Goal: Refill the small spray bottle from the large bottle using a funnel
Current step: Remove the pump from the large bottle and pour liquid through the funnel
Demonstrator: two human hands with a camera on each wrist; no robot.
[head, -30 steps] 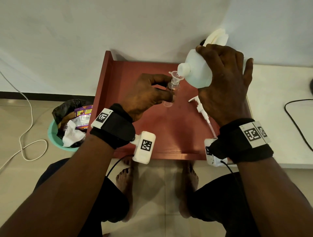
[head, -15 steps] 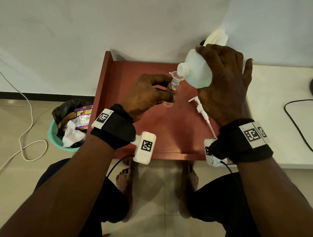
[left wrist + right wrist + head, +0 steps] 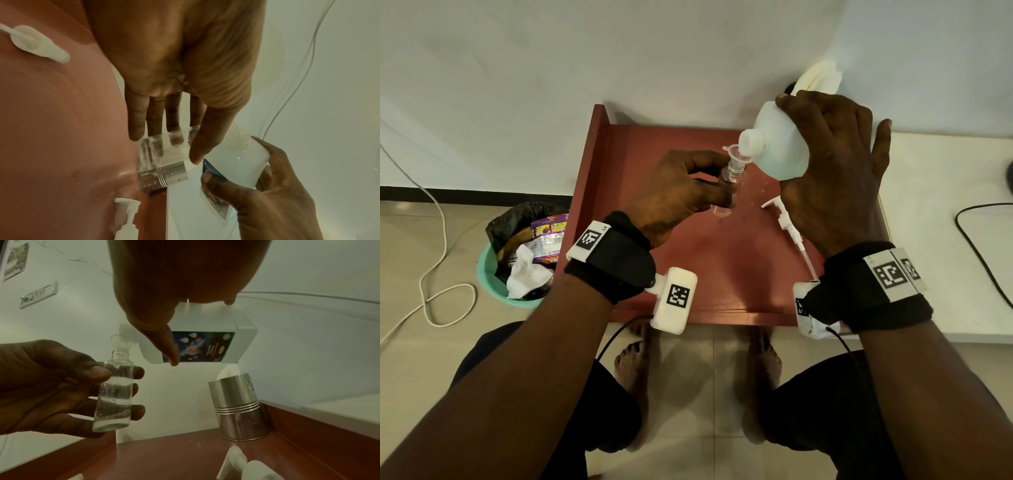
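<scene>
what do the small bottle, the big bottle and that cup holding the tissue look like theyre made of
Small bottle: clear and glossy, liquid and fingers visible through it; glass or hard plastic, cannot tell which.
Big bottle: translucent milky white plastic by the look, matte, with a printed label.
Cup: likely stainless steel, with a brushed upper part, mirror-shiny lower part, grooved rings and punched holes.

Your head view is evenly lit and sharp, with soft shadows of your legs on the floor tiles [image 3: 688, 394] and faint sheen on the red bench [image 3: 722, 260]. Straight edges bow toward the corners. Both wrist views look dimmer and greenish; your right hand [image 3: 185, 280] near the lens is dark and soft. The steel cup [image 3: 238, 408] shows bright glare bands.
</scene>
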